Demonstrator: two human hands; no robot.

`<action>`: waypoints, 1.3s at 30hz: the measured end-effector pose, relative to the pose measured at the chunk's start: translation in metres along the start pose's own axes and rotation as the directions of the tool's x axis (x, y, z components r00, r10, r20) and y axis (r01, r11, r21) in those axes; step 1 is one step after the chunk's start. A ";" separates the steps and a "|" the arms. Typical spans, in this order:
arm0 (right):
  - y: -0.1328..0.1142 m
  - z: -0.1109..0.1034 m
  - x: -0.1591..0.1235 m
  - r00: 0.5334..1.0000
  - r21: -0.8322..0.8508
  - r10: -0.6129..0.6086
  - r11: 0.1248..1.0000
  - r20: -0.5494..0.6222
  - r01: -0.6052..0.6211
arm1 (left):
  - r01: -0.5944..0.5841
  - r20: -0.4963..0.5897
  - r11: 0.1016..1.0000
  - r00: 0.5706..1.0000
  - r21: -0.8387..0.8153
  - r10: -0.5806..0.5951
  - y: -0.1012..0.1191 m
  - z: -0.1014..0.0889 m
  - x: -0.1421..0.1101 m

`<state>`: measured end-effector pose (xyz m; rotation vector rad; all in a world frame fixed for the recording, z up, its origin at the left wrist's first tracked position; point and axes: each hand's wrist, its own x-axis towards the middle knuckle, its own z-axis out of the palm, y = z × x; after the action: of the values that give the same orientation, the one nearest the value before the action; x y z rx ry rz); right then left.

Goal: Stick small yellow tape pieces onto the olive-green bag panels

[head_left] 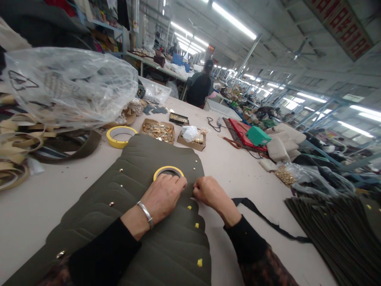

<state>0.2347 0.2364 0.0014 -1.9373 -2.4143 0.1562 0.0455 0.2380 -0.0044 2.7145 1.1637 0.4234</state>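
Observation:
My left hand (162, 196), with a silver bangle at the wrist, is closed on a roll of yellow tape (158, 173) over dark olive quilted panels (143, 155). Close to its right, my right hand (208, 191) is pinched shut beside the panels' right edge. Whatever its fingers hold, if anything, is hidden. Small yellow tape pieces (197, 225) stick along that edge. Shiny metal studs (111, 203) dot the left part of the panels, and two smaller ones sit near the upper right corner.
Behind the panels are a larger yellow tape roll (119, 137), a box of metal fittings (157, 130) and another small box (198, 141). Straps (18, 143) and a plastic bag (74, 85) lie left. Stacked olive panels (333, 230) and a black strip (268, 222) lie right. A person (199, 85) sits beyond.

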 end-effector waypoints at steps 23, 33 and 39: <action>-0.026 -0.002 -0.035 0.843 0.470 -0.130 0.780 -0.522 0.412 | -0.071 -0.223 0.975 0.974 -0.210 0.023 -0.003 0.005 -0.015; -0.029 0.014 -0.035 0.718 0.179 -0.174 0.904 -0.674 0.388 | -0.024 -0.112 0.980 0.994 -0.196 0.002 0.002 0.002 -0.014; -0.037 0.010 -0.036 0.855 0.655 0.226 0.738 -0.466 0.162 | -0.035 -0.220 0.991 0.976 -0.126 0.007 0.011 0.001 -0.009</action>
<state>0.2061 0.1928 -0.0039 -1.4266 -1.6306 0.3927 0.0477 0.2238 -0.0042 2.6215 1.1148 0.7902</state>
